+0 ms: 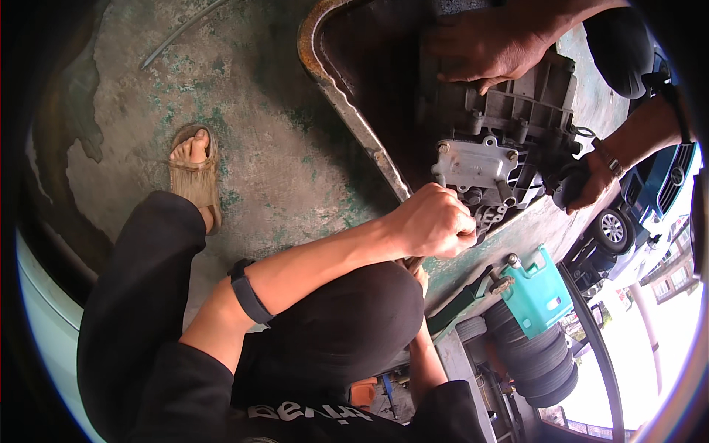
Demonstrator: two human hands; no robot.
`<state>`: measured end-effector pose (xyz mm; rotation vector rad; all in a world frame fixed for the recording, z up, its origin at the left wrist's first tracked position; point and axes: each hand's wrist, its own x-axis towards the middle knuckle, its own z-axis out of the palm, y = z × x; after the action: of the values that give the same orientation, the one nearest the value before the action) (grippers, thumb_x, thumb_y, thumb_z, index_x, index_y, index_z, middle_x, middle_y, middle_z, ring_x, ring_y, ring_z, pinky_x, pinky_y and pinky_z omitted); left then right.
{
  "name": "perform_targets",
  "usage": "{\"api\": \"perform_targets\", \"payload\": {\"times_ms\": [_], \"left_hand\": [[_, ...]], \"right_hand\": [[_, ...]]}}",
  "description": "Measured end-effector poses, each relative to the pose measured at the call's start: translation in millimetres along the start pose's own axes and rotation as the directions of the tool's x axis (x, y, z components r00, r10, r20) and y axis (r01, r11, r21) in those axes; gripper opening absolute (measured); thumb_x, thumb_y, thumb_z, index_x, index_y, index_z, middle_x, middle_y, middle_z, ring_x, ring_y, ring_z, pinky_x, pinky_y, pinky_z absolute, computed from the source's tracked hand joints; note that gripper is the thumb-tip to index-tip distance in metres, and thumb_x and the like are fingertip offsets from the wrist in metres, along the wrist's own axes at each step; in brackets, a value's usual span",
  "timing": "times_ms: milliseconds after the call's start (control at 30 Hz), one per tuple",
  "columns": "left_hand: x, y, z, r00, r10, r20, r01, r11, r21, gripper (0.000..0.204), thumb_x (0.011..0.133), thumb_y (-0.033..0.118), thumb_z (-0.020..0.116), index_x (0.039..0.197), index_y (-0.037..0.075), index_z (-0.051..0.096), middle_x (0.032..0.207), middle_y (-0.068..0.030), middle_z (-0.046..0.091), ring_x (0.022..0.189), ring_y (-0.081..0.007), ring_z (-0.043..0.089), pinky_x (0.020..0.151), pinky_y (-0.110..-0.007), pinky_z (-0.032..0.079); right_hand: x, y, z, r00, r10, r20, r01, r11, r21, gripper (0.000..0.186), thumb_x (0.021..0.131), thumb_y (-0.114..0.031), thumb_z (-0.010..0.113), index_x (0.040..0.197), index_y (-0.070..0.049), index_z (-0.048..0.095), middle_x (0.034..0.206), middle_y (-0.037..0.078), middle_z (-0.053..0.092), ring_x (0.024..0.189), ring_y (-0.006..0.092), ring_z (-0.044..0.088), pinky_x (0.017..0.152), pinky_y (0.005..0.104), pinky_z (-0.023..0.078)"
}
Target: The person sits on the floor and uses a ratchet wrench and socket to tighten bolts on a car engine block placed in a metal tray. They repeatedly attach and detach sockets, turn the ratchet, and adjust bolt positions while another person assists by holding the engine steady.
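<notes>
A grey metal gearbox housing (521, 111) lies partly over a dark metal tray (362, 122) with a rusty rim. A light metal cover plate (476, 164) is bolted on its near side. My left hand (437, 223) is closed in a fist just below this plate, at the housing's near end. What it grips is hidden by the fingers. Behind my bent knee, my right hand (419, 276) shows only in a small part, so its grip is hidden. A co-worker's hand (487, 44) rests on the housing's top; their other hand (591, 181) holds a dark round part at its right side.
My sandalled foot (193, 166) stands on the worn concrete floor (258, 155). A thin hose (181, 33) lies at the far left. To the right are a turquoise plastic container (535, 292), stacked tyres (532, 354) and a parked blue car (657, 192).
</notes>
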<state>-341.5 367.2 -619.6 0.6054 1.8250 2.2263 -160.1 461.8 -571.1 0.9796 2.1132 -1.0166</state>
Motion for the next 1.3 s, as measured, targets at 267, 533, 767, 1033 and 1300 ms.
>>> {"api": "perform_targets", "payload": {"times_ms": [267,533,767,1033,1300], "left_hand": [[-1,-2,-1,1.0,0.022,-0.001,-0.022,0.994,-0.109,0.026,0.069,0.002,0.072,0.054,0.004,0.051,0.053,-0.0056,0.052,0.05,-0.0249,0.051,0.054,-0.035,0.042],[-8,-3,15,0.995,0.029,-0.095,-0.04,0.993,-0.111,0.034,0.07,0.0,0.073,0.053,0.003,0.044,0.053,-0.005,0.045,0.049,-0.025,0.046,0.053,-0.036,0.04],[-9,0,16,0.992,-0.038,-0.12,0.028,0.996,-0.084,0.02,0.067,0.005,0.071,0.055,0.004,0.054,0.055,-0.0062,0.053,0.054,-0.0259,0.055,0.059,-0.036,0.046],[-11,1,24,0.955,-0.029,-0.294,0.001,0.995,-0.097,0.035,0.07,-0.001,0.073,0.052,0.005,0.043,0.055,-0.0049,0.047,0.054,-0.023,0.05,0.054,-0.036,0.041],[-20,-5,29,0.912,-0.016,-0.41,-0.017,0.997,-0.076,0.028,0.078,-0.001,0.072,0.061,0.006,0.051,0.058,-0.0042,0.051,0.053,-0.0206,0.051,0.054,-0.033,0.04]], "right_hand": [[17,29,-13,0.927,0.221,0.302,-0.348,0.805,0.48,0.009,0.09,-0.003,0.062,0.082,-0.006,0.061,0.072,-0.008,0.052,0.067,0.0048,0.048,0.055,0.0245,0.038],[29,55,-40,0.901,0.111,0.42,-0.367,0.711,0.6,0.052,0.095,-0.002,0.054,0.142,-0.001,0.031,0.126,0.007,0.049,0.108,0.0123,0.053,0.083,0.0283,0.05],[43,40,-57,0.869,0.163,0.467,-0.357,0.86,0.364,0.083,0.085,-0.011,0.072,0.148,-0.006,0.018,0.131,0.013,0.046,0.111,0.0163,0.051,0.088,0.0329,0.048],[52,-35,-99,0.916,0.167,0.364,-0.03,0.935,-0.352,0.022,0.076,-0.016,0.073,0.081,0.003,0.062,0.069,0.014,0.064,0.064,0.0176,0.06,0.061,0.0417,0.048],[66,-106,-136,0.944,0.262,0.201,0.007,0.593,-0.805,0.016,0.076,-0.013,0.063,0.085,-0.003,0.07,0.075,0.026,0.065,0.075,0.0432,0.066,0.069,0.0475,0.053]]}}
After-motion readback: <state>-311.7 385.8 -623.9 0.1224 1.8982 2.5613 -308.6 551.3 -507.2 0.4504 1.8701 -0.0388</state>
